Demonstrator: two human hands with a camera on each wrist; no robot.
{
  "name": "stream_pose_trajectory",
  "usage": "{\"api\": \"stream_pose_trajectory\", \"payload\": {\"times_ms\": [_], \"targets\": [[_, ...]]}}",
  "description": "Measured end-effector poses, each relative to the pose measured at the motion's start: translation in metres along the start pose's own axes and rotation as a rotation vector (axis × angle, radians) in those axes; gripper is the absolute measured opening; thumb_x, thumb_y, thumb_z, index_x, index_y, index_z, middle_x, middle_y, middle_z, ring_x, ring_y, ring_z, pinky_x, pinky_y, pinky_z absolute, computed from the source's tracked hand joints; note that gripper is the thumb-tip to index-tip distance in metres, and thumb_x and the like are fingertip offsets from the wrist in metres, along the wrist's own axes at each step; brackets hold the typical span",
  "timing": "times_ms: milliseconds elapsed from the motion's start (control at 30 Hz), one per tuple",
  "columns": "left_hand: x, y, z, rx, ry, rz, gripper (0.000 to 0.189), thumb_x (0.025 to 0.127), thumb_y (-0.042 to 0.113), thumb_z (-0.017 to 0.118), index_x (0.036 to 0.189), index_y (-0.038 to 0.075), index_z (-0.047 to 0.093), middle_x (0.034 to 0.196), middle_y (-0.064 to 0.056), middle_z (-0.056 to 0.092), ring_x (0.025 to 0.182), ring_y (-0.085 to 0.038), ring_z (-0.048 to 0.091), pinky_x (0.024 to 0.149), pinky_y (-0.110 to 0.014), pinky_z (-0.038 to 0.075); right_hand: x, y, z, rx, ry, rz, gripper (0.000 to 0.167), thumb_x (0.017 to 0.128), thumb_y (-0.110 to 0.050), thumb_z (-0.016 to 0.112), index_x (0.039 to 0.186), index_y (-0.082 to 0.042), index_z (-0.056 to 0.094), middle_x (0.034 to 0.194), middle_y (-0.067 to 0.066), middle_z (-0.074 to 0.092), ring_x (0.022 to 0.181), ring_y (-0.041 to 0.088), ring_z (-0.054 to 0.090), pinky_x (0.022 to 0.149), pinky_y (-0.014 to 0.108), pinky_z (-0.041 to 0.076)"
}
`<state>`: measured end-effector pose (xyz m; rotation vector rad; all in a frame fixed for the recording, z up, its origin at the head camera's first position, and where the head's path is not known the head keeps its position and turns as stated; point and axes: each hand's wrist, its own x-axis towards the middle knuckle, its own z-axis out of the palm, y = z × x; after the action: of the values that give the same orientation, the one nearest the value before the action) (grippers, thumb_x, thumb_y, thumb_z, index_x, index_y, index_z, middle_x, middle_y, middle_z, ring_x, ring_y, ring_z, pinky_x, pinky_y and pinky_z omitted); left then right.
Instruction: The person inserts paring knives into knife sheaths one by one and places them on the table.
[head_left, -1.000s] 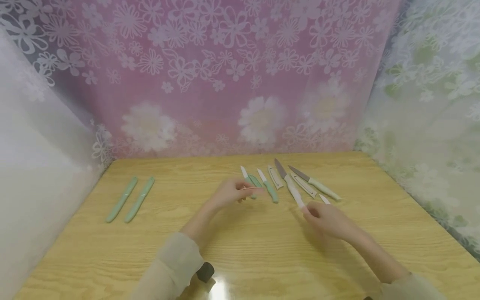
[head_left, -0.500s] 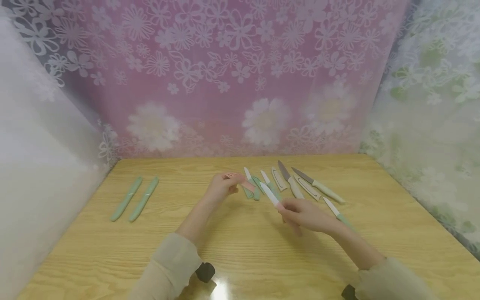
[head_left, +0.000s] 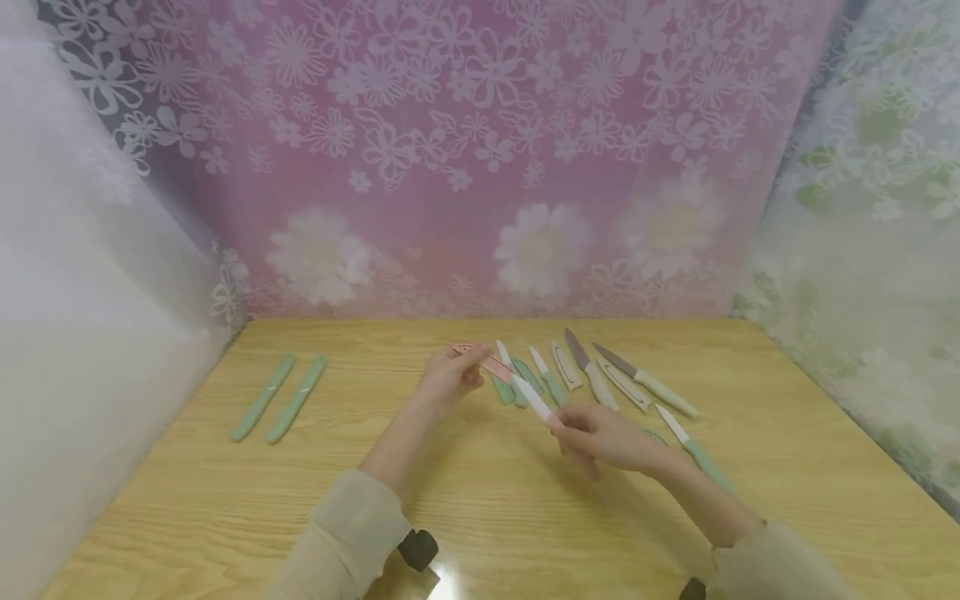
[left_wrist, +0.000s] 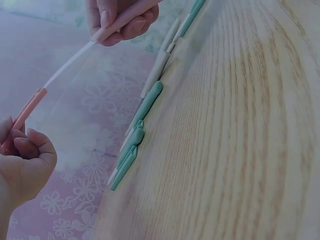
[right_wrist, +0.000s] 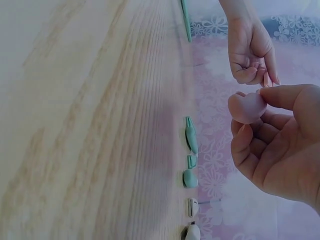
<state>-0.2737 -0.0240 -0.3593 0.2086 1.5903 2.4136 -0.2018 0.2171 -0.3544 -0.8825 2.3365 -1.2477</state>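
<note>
My left hand pinches a pink knife sheath above the table, its mouth facing right. In my right hand is a pink-handled knife with a white blade, gripped by the handle. The blade tip is right at the mouth of the sheath, as the left wrist view shows too, with most of the blade outside. From the right wrist view the rounded butt of the pink handle hides the blade.
Two sheathed green knives lie at the left. Behind my hands lie several bare knives with green handles or cream handles, beside cream sheaths and green sheaths. Another green-handled knife lies by my right forearm.
My right hand has brought the pink knife left and up to the sheath, blade tip now at its mouth. My left hand has turned the sheath so its mouth points at the knife.
</note>
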Motion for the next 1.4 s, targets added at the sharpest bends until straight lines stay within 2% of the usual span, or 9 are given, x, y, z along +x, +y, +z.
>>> {"api": "stream_pose_trajectory", "payload": {"times_ms": [100,233,433,567,667,733,833,1067,1400], "targets": [[0.0,0.0,0.002,0.004,-0.003,-0.006,0.019,0.091,0.01,0.059,0.073,0.012,0.067,0.057,0.005,0.042,0.056,-0.009,0.033,0.057,-0.022,0.032,0.001,0.0,0.0,0.026,-0.011,-0.029,0.031,0.102,-0.018,0.037,0.087,0.005,0.051,0.048,0.011,0.047,0.038,0.03,0.046,0.063,0.037,0.047],[0.0,0.0,0.001,0.023,0.003,-0.017,0.014,0.092,0.013,0.059,0.081,0.009,0.068,0.06,0.005,0.044,0.057,-0.008,0.033,0.055,-0.02,0.031,0.002,-0.002,0.003,0.067,-0.001,-0.054,0.03,0.101,-0.016,0.037,0.087,0.007,0.051,0.049,0.014,0.045,0.038,0.027,0.042,0.061,0.035,0.046],[-0.001,0.0,0.0,0.006,0.022,-0.049,0.013,0.093,0.014,0.057,0.09,0.009,0.069,0.073,0.004,0.064,0.044,-0.004,0.03,0.041,-0.015,0.022,0.003,-0.003,0.009,0.102,0.074,-0.014,0.033,0.101,-0.02,0.039,0.085,0.007,0.049,0.056,0.003,0.044,0.044,0.008,0.038,0.047,0.023,0.04],[-0.001,0.001,-0.001,-0.046,-0.007,-0.058,0.017,0.095,0.015,0.053,0.086,0.01,0.067,0.074,0.001,0.067,0.044,-0.003,0.044,0.04,-0.012,0.029,0.003,-0.005,0.011,0.157,0.12,0.036,0.033,0.101,-0.024,0.038,0.092,0.005,0.05,0.059,0.001,0.043,0.044,0.005,0.033,0.037,0.016,0.029],[-0.002,0.002,-0.002,-0.095,-0.031,-0.067,0.019,0.096,0.014,0.051,0.085,0.01,0.065,0.072,-0.002,0.066,0.054,-0.007,0.058,0.045,-0.012,0.041,0.003,-0.008,0.013,0.188,0.173,0.056,0.032,0.101,-0.026,0.038,0.1,0.003,0.052,0.06,0.0,0.042,0.043,0.005,0.031,0.035,0.015,0.025],[-0.002,0.003,-0.002,-0.111,-0.033,-0.073,0.017,0.096,0.013,0.051,0.086,0.009,0.063,0.072,-0.003,0.065,0.057,-0.008,0.061,0.049,-0.012,0.046,0.002,-0.01,0.014,0.207,0.204,0.065,0.032,0.101,-0.026,0.039,0.102,0.003,0.053,0.059,-0.001,0.041,0.043,0.004,0.03,0.036,0.014,0.024],[-0.003,0.003,-0.002,-0.124,-0.025,-0.08,0.014,0.095,0.012,0.051,0.089,0.006,0.062,0.073,-0.005,0.065,0.056,-0.008,0.06,0.051,-0.013,0.048,0.001,-0.013,0.016,0.225,0.235,0.07,0.032,0.1,-0.026,0.041,0.102,0.003,0.053,0.059,-0.001,0.04,0.042,0.004,0.029,0.037,0.014,0.023],[-0.003,0.003,0.0,-0.131,-0.001,-0.085,0.019,0.092,0.004,0.053,0.079,0.008,0.065,0.068,-0.004,0.064,0.05,-0.007,0.057,0.048,-0.012,0.048,0.001,-0.016,0.02,0.229,0.262,0.048,0.028,0.1,-0.023,0.042,0.099,0.003,0.054,0.058,-0.001,0.04,0.043,0.004,0.028,0.037,0.014,0.022],[-0.005,0.003,0.004,-0.152,0.01,-0.101,0.016,0.092,0.004,0.053,0.08,0.006,0.064,0.066,-0.005,0.064,0.046,-0.006,0.056,0.046,-0.013,0.047,-0.001,-0.016,0.02,0.213,0.259,0.008,0.027,0.1,-0.017,0.041,0.101,0.008,0.052,0.059,-0.001,0.041,0.043,0.003,0.028,0.036,0.015,0.021]]}}
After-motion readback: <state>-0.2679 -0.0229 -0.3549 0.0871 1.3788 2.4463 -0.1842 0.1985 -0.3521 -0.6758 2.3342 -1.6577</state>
